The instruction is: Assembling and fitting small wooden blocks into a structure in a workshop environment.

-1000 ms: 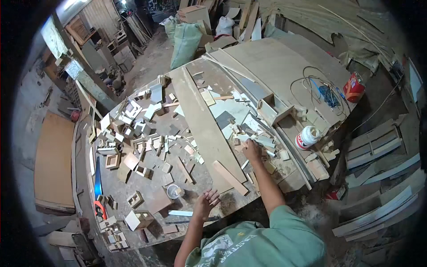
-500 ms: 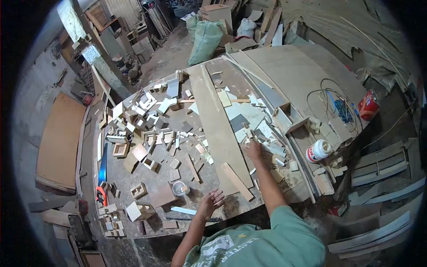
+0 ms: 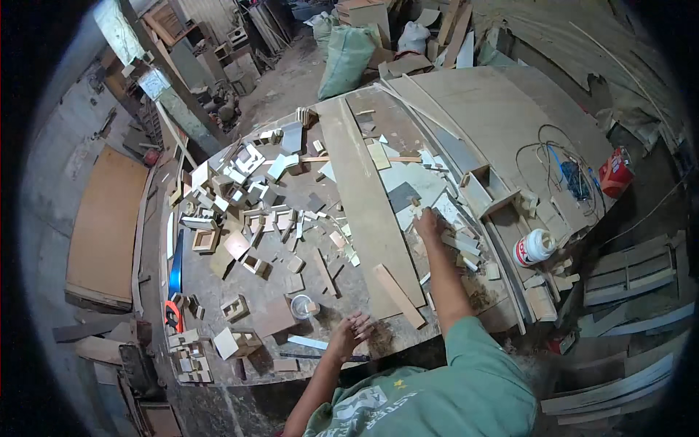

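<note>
My right hand [image 3: 429, 224] reaches out over the scrap pieces right of the long board [image 3: 362, 197]. Its fingers are curled together, and whatever may be between them is too small to make out. Just beyond the fingertips lies a small wood block [image 3: 416, 202], near a dark grey square piece [image 3: 401, 197]. My left hand [image 3: 351, 335] hovers low over the table's near side, fingers apart and holding nothing. Closest to it are a clear plastic cup [image 3: 302, 306] and a pale strip [image 3: 308, 341]. A narrow wood strip [image 3: 398, 295] lies across the long board's near end.
Small wooden boxes and offcuts [image 3: 247, 164] crowd the table's left half. A handsaw with an orange handle [image 3: 173, 315] lies at the left edge. At right stand a white glue tub [image 3: 535, 247], a red can [image 3: 615, 172] and a tangle of cord [image 3: 568, 171].
My right hand has moved farther out over the scraps, away from me. The left hand stays near the same spot with its fingers spread. The whole view has shifted slightly.
</note>
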{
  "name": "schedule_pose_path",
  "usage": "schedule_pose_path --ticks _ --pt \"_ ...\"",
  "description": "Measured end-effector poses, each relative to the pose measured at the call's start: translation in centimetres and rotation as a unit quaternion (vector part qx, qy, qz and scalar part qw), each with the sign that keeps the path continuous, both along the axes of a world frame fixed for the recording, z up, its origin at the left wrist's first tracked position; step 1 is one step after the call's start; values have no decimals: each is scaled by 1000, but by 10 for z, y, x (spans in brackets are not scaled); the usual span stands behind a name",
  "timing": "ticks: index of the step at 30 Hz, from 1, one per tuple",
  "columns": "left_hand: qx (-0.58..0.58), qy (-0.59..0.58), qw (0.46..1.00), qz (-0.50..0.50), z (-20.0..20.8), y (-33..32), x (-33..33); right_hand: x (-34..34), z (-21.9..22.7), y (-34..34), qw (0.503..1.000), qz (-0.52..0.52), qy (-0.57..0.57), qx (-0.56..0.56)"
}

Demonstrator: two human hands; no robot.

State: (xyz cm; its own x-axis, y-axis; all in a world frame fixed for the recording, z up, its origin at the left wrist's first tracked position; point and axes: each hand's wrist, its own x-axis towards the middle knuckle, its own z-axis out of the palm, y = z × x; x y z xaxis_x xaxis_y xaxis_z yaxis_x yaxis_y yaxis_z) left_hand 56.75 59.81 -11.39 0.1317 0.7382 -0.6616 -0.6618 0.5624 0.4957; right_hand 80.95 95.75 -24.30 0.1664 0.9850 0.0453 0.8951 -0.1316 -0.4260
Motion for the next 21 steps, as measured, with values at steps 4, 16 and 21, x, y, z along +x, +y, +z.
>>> schedule_pose_path --ticks 4,16,21 --pt "-6 1 999 36 -8 -22 -20 -65 88 -48 991 74 71 -82" --pt "60 -56 996 -21 -25 43 9 -71 98 -259 909 256 309 -109" --pt "7 3 998 -58 -26 37 26 -40 155 -277 895 222 314 -227"
